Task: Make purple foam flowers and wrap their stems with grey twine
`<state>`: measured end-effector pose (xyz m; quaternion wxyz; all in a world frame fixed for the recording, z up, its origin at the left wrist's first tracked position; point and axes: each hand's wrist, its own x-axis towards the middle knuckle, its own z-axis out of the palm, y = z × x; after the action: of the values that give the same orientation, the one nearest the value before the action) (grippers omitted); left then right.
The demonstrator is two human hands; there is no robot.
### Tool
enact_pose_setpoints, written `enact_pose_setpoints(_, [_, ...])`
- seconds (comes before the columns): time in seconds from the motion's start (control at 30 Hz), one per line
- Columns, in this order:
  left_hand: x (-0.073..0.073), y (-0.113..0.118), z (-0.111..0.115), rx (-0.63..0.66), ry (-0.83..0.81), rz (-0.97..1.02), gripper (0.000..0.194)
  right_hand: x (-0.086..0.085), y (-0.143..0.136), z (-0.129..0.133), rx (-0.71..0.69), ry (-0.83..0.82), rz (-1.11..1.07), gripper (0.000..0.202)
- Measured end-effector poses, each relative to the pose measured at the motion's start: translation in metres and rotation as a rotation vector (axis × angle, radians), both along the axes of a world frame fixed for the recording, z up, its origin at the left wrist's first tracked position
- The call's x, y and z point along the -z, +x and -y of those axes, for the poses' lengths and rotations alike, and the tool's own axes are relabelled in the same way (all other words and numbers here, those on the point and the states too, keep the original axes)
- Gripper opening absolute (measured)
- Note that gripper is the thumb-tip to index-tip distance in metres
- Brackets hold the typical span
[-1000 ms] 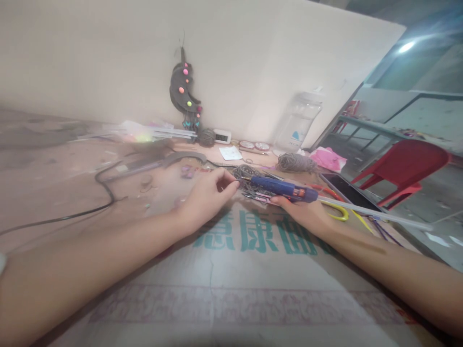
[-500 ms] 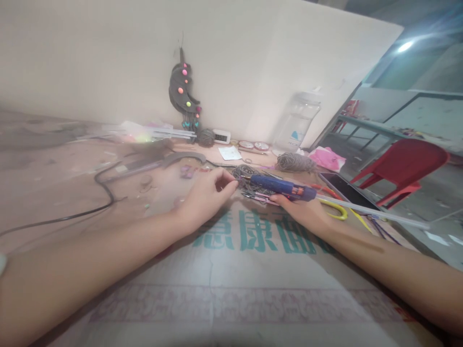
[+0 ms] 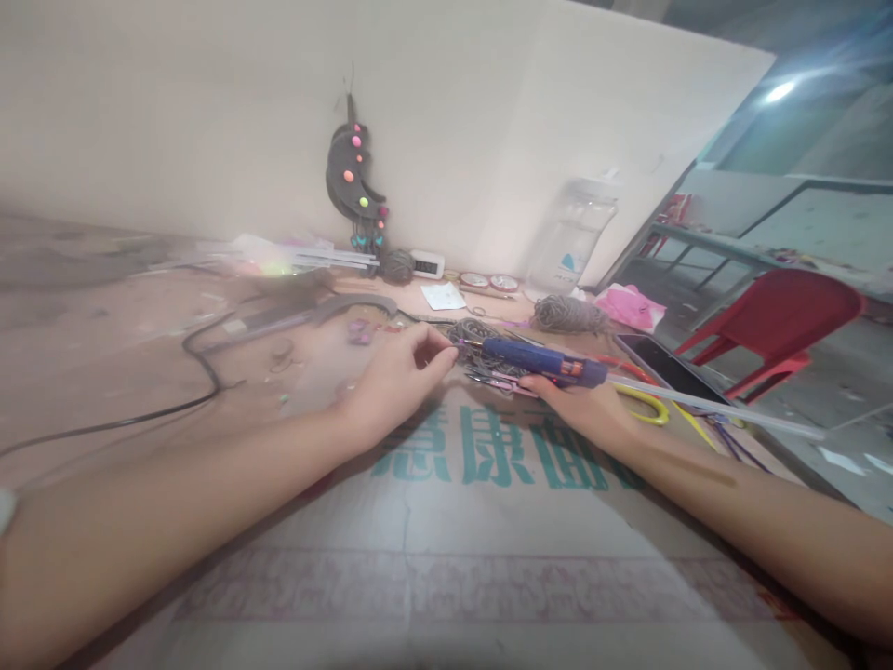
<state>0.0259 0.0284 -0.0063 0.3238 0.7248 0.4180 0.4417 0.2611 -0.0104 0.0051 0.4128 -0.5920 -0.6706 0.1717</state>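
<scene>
A blue glue gun (image 3: pixel 534 356) lies level in my right hand (image 3: pixel 579 402), whose fingers are wrapped round its grip. A long whitish glue stick (image 3: pixel 726 408) runs out of its back end to the right. The metal nozzle points left at the fingertips of my left hand (image 3: pixel 411 377). There, thumb and forefinger are pinched together; a tiny purplish speck shows by them, too small to name. Beneath the gun sit a tangle of grey yarn (image 3: pixel 481 332) and small pink-handled scissors (image 3: pixel 499 381).
A printed sack (image 3: pixel 446 521) covers the near tabletop. A black cord (image 3: pixel 202 402) crosses the left side. Farther back are a grey yarn bundle (image 3: pixel 568 314), a water bottle (image 3: pixel 576 233) and a hanging moon ornament (image 3: pixel 345 172). At right are a phone (image 3: pixel 670 368) and yellow-handled scissors (image 3: pixel 646 406).
</scene>
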Motion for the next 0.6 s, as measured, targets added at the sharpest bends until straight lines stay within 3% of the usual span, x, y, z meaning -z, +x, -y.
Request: enact_pose_setpoints(0.6, [-0.0008,-0.0003,0.0007,0.014,-0.013,0.005,0.015,0.0029,0.0034,-0.0013,0.044,0.025,0.039,0.022])
